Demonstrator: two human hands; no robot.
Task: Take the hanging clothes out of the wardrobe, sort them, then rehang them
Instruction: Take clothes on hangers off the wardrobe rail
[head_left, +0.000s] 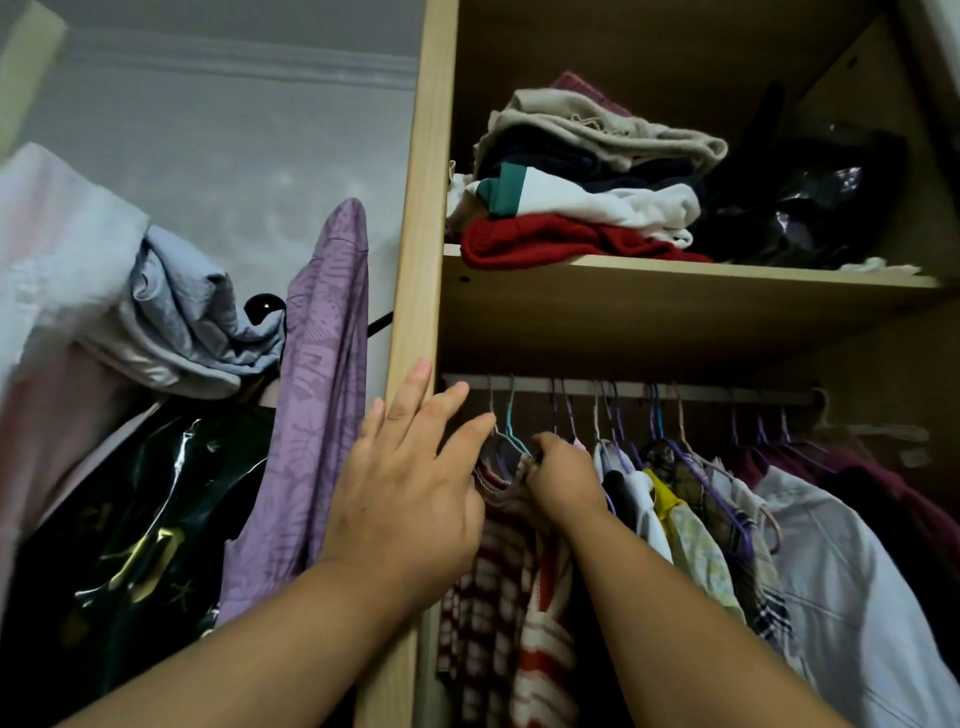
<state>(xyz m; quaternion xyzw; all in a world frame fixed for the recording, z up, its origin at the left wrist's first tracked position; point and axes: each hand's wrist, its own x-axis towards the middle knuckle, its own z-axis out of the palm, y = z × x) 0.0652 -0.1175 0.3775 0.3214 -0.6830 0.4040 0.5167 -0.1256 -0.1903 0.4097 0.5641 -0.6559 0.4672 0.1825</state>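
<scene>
Outside the wardrobe, a heap of clothes (171, 322) and a purple garment (322, 389) hang beside the side panel (415, 234). The left hand (410, 488), grip spread with fingers straight, lies across the panel's edge and reaches toward the first hooks. The right hand (563, 478) pinches the collar of the checked shirt (488, 571), leftmost on the rail (649, 391). The hooks crowd together, so lifting this one may snag the blue hanger (511, 415) and drag a neighbour off, or the shirt may slip free. The shelf (623, 291) close above leaves little lifting room. Folded clothes (582, 208) sit on it; a white shirt (841, 571) hangs further right.
</scene>
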